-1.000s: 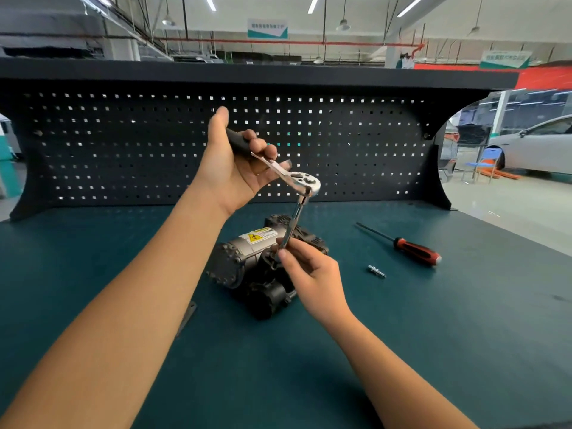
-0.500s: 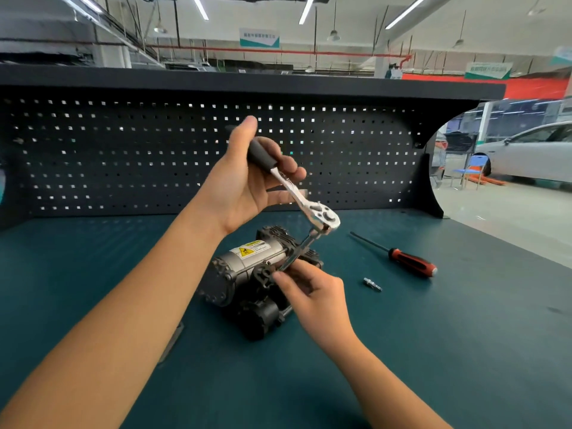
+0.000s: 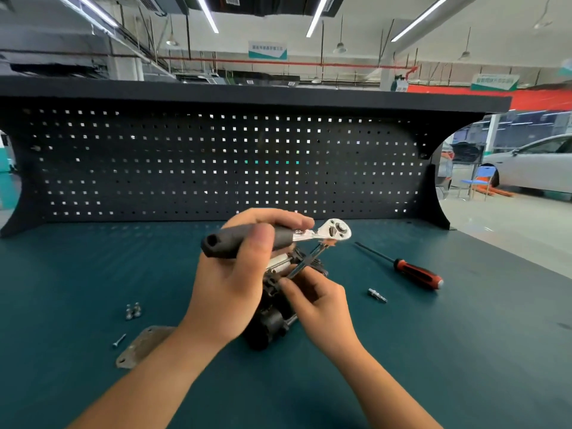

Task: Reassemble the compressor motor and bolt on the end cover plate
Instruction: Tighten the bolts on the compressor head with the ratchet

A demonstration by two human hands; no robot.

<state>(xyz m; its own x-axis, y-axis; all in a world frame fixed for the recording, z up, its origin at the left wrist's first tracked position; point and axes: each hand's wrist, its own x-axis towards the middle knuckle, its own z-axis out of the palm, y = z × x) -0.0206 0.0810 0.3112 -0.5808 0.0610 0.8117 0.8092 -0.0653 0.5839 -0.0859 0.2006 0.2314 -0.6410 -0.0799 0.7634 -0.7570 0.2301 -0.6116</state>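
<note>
Above compressor (image 3: 272,323), left fingers (image 3: 260,243) grip rubber-handled ratchet (image 3: 286,238); right fingers (image 3: 289,287) pinch steel extension (image 3: 306,261).

Car workshop: pegboard (image 3: 216,162) workbench (image 3: 77,267), parked car (image 3: 535,165)

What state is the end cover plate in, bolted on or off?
Off. The end cover plate lies flat on the bench, apart from the compressor motor, with a loose screw beside it.
</note>
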